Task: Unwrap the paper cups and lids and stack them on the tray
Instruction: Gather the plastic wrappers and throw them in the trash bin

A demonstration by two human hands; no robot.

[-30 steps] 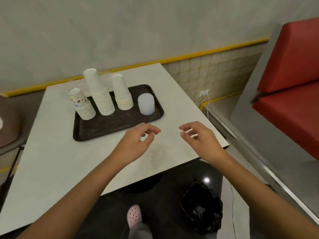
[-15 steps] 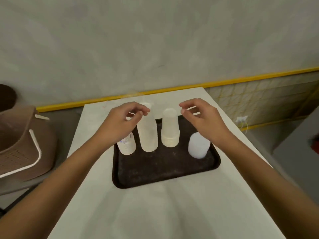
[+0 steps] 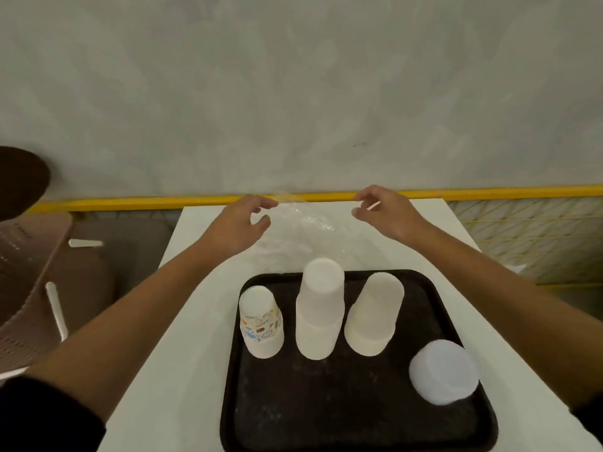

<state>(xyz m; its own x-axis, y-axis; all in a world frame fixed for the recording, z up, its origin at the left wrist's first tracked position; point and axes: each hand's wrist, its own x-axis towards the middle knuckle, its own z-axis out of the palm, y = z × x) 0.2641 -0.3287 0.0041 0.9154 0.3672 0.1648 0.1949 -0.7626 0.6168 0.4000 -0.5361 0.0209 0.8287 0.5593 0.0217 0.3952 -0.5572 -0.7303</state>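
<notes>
Four stacks stood on the dark tray in the lower centre of the frame: a printed cup stack at the left, a tall white cup stack in the middle, a shorter cream cup stack to its right, and a translucent lid stack near the tray's right edge. All cups were upside down, and the stacks stood apart from one another. The tray lay on a white table.

Above the tray, at mid-frame, both hands reached toward the far edge of the table. The left hand had thumb and fingers curled, apparently pinching the left edge of a clear plastic wrap. The right hand was in a like pinch at the other side; contact with the wrap could not be confirmed, the film being nearly invisible there. The wrap lay crumpled between the hands, on or just over the table, beyond the tray.

A brown perforated chair was at the left edge of the frame.
</notes>
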